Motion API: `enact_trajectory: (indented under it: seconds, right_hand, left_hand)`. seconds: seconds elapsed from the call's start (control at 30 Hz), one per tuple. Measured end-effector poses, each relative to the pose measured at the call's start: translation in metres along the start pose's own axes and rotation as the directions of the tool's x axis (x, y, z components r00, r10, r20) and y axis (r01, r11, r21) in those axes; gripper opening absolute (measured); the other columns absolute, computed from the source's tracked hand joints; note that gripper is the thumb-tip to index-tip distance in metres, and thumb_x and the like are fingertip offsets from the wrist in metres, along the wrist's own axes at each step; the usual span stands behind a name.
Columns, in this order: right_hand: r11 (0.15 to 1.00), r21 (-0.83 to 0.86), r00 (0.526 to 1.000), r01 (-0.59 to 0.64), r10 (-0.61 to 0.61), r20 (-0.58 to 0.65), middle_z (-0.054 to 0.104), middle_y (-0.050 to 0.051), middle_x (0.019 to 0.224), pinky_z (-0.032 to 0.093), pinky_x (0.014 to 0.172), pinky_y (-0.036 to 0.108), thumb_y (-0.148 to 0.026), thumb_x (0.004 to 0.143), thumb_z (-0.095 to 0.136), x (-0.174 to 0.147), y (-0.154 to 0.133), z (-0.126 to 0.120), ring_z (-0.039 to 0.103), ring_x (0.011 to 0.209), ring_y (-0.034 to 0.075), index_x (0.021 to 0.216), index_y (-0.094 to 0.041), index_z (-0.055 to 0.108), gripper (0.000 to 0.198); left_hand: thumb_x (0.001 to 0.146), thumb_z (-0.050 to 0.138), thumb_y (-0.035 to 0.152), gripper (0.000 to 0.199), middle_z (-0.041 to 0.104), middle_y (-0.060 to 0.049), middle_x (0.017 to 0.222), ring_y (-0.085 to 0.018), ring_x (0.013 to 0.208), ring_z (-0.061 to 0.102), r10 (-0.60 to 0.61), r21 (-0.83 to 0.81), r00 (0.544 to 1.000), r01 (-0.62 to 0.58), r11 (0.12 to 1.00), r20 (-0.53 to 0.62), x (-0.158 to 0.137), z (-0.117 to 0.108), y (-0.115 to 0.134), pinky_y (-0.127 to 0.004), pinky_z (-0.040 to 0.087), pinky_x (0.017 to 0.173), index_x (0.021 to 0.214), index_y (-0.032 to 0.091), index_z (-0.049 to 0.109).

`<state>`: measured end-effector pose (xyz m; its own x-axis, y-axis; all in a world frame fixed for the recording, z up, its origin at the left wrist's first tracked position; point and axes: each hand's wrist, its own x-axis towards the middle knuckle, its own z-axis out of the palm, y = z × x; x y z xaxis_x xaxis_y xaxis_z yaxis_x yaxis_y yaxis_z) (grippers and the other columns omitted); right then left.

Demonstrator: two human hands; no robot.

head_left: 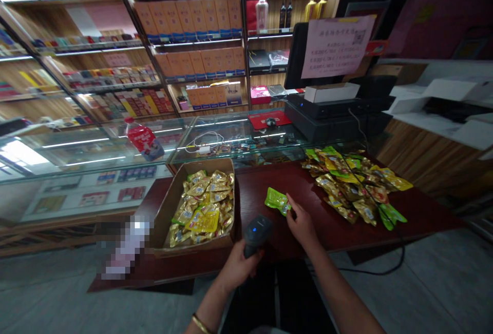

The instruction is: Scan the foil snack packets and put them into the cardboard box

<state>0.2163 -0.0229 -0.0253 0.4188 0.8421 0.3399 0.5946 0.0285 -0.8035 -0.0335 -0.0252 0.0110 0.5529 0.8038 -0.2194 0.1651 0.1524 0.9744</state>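
One scanner (259, 227), just right of the cardboard box (169, 208), sits in the left hand (238, 267), fingers curled round it; farther right, the right hand (301, 223) pinches a green packet (276, 199). Rightmost from the box, a cable (403, 254) crosses heaped packets (342, 182) on the tabletop (256, 180).

Scanner (258, 231) handle partly hidden; sign (337, 49) lettering blurred.

The scanner (259, 236) is black with a blue light (254, 230), the packet (276, 199) green, the carton (171, 205) brown, the packet pile (346, 190) gold, yellow and green, the table (254, 185) dark reddish-brown, and the bangle (197, 322) gold.
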Motion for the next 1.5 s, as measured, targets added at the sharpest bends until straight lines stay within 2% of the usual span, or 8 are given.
enact_trajectory:
  seconds: [0.43, 0.63, 0.87, 0.93, 1.03, 1.2, 1.33, 1.5]
  right_hand:
    - [0.999, 0.03, 1.0, 0.025, -0.026, 0.011, 0.068, 0.01, 0.135, 0.052, 0.102, 0.037, -0.026, 0.09, 0.044, -0.001, -0.008, -0.003, 0.066, 0.12, 0.024, 0.149, -0.022, 0.052, 0.06]
    - [0.922, 0.31, 0.97, -0.231, 0.242, 0.004, 0.078, 0.01, 0.11, 0.057, 0.089, 0.038, -0.034, 0.081, 0.058, 0.023, -0.002, 0.005, 0.075, 0.093, 0.024, 0.147, -0.017, 0.055, 0.068]
    - [0.727, 0.669, 0.96, -0.156, -0.048, 0.276, 0.076, 0.004, 0.119, 0.061, 0.081, 0.033, -0.032, 0.081, 0.07, 0.108, -0.108, 0.057, 0.075, 0.093, 0.019, 0.154, -0.028, 0.043, 0.078]
    - [0.812, 0.58, 0.918, -0.064, -0.18, 0.353, 0.078, 0.003, 0.115, 0.061, 0.082, 0.033, -0.029, 0.086, 0.067, 0.123, -0.127, 0.065, 0.075, 0.091, 0.018, 0.148, -0.03, 0.052, 0.064]
    - [0.978, 0.09, 0.914, 0.186, -0.206, 0.349, 0.077, 0.002, 0.115, 0.057, 0.09, 0.029, -0.023, 0.092, 0.06, 0.134, -0.116, 0.053, 0.074, 0.098, 0.017, 0.131, -0.031, 0.068, 0.041]
    - [0.845, -0.523, 0.991, 0.108, -0.051, 0.122, 0.072, 0.016, 0.124, 0.043, 0.105, 0.047, -0.013, 0.094, 0.049, 0.147, -0.042, -0.017, 0.062, 0.119, 0.03, 0.126, -0.018, 0.07, 0.038]
    - [0.71, -0.704, 1.0, -0.017, 0.019, -0.005, 0.068, 0.029, 0.117, 0.035, 0.1, 0.057, -0.006, 0.094, 0.036, 0.163, 0.002, -0.06, 0.055, 0.119, 0.038, 0.115, -0.006, 0.071, 0.041]
    - [0.643, -0.764, 0.998, 0.054, -0.003, 0.068, 0.072, 0.021, 0.109, 0.039, 0.092, 0.046, -0.006, 0.095, 0.04, 0.171, 0.023, -0.068, 0.056, 0.11, 0.033, 0.101, -0.013, 0.076, 0.037]
  left_hand:
    - [0.08, 0.073, 0.045, 0.032, 0.049, 0.008, 0.049, -0.007, 0.037, 0.043, 0.001, 0.051, 1.0, -0.001, 0.999, -0.002, -0.001, 0.001, 0.006, -0.019, 0.032, 0.039, 0.085, 0.015, 0.061]
    - [0.078, 0.074, 0.048, 0.039, 0.048, 0.009, 0.05, -0.008, 0.037, 0.045, -0.018, -0.001, 0.998, 0.018, 1.0, -0.053, 0.001, 0.003, 0.003, -0.019, 0.036, 0.038, 0.095, 0.016, 0.06]
    - [0.079, 0.073, 0.047, 0.04, 0.05, 0.009, 0.052, -0.008, 0.037, 0.044, -0.001, -0.015, 0.997, 0.0, 1.0, -0.075, 0.002, 0.004, -0.002, -0.019, 0.037, 0.038, 0.098, 0.015, 0.06]
    - [0.078, 0.074, 0.048, 0.041, 0.05, 0.009, 0.052, -0.008, 0.037, 0.044, -0.006, -0.024, 0.995, 0.004, 1.0, -0.096, 0.002, 0.004, -0.003, -0.019, 0.037, 0.038, 0.097, 0.015, 0.06]
    - [0.076, 0.075, 0.052, 0.044, 0.05, 0.009, 0.051, -0.009, 0.036, 0.044, -0.032, -0.027, 0.993, 0.029, 0.999, -0.116, 0.002, 0.003, -0.007, -0.02, 0.037, 0.037, 0.096, 0.016, 0.059]
    - [0.076, 0.075, 0.057, 0.048, 0.049, 0.009, 0.052, -0.008, 0.036, 0.044, -0.046, -0.03, 0.995, 0.044, 0.999, -0.09, 0.003, 0.001, -0.012, -0.02, 0.037, 0.037, 0.094, 0.017, 0.058]
    - [0.075, 0.076, 0.057, 0.048, 0.048, 0.009, 0.049, -0.008, 0.036, 0.042, -0.054, -0.039, 0.995, 0.051, 0.998, -0.086, 0.004, 0.0, -0.014, -0.02, 0.036, 0.037, 0.094, 0.016, 0.06]
    - [0.074, 0.076, 0.059, 0.051, 0.05, 0.009, 0.047, -0.009, 0.034, 0.043, -0.06, -0.077, 0.992, 0.052, 0.996, -0.113, 0.006, -0.001, -0.016, -0.02, 0.035, 0.036, 0.096, 0.016, 0.06]
